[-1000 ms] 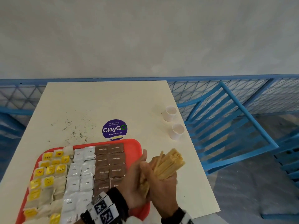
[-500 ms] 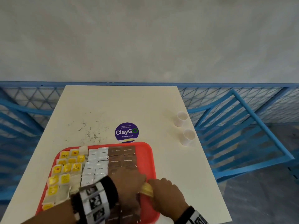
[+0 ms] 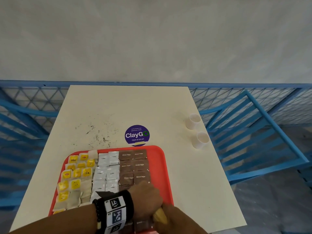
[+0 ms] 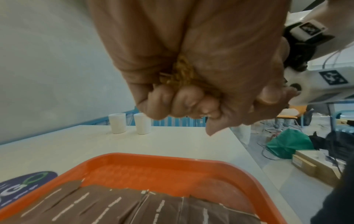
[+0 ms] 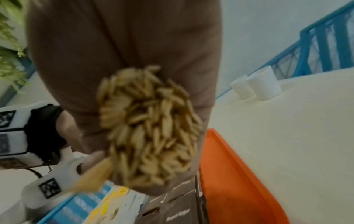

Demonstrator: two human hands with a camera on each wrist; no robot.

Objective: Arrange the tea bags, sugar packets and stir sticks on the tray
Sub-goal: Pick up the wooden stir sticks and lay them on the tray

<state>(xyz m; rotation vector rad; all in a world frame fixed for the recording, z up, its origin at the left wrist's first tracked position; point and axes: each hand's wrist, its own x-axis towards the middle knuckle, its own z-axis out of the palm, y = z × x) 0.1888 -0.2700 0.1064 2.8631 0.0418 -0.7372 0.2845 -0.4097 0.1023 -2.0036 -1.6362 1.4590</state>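
Both hands close around one thick bundle of stir sticks (image 5: 149,128) low over the near right part of the red tray (image 3: 158,159). The left hand (image 3: 145,200) curls its fingers tight round it, and the right hand (image 3: 179,220) grips it from the other side. Tea bags (image 3: 76,174), white packets (image 3: 106,173) and brown sugar packets (image 3: 133,166) already lie in rows. The sticks should probably go down flat in the bare strip along the tray's right edge, ends level, released together. The right hand is cut off by the frame, and the sticks' lower ends are hidden.
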